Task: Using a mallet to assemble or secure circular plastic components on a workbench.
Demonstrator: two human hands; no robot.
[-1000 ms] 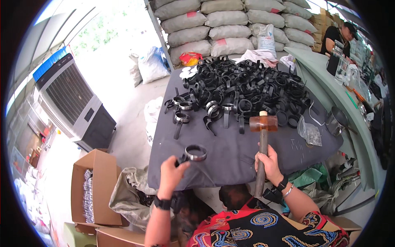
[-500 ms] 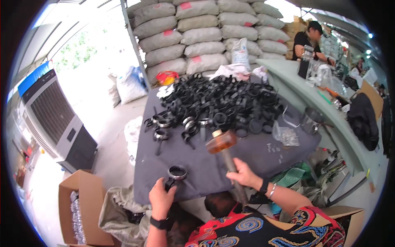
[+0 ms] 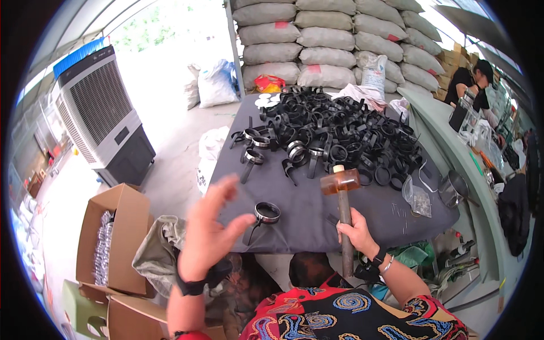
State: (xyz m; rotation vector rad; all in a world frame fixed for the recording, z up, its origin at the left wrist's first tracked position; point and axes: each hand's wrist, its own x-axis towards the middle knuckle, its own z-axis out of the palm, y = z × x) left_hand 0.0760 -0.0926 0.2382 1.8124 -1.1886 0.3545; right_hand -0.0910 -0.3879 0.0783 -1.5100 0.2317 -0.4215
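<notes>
My left hand [image 3: 208,235] is raised over the table's near left edge, its fingers spread and partly blurred. Just beyond its thumb, a black ring with a handle and a silver band [image 3: 267,219] rests on the grey cloth-covered table [image 3: 306,226]. The thumb looks close to the handle, but I see no grip on it. In my right hand [image 3: 358,232] is a mallet [image 3: 340,182] with an amber head and a brown handle, held upright, head up. Several similar rings with silver bands [image 3: 253,157] lie farther back on the left.
A large heap of black ringed parts [image 3: 340,127] covers the table's far side. A clear bag of small pieces [image 3: 418,199] lies at the right. An open carton [image 3: 129,241] and a sack [image 3: 161,243] stand at lower left, an air cooler [image 3: 102,107] beyond. A co-worker [image 3: 467,85] works far right.
My left hand has let go of the ring's handle and lifted away, opening up. The ring stays on the cloth. My right hand still grips the mallet. The whole view has shifted.
</notes>
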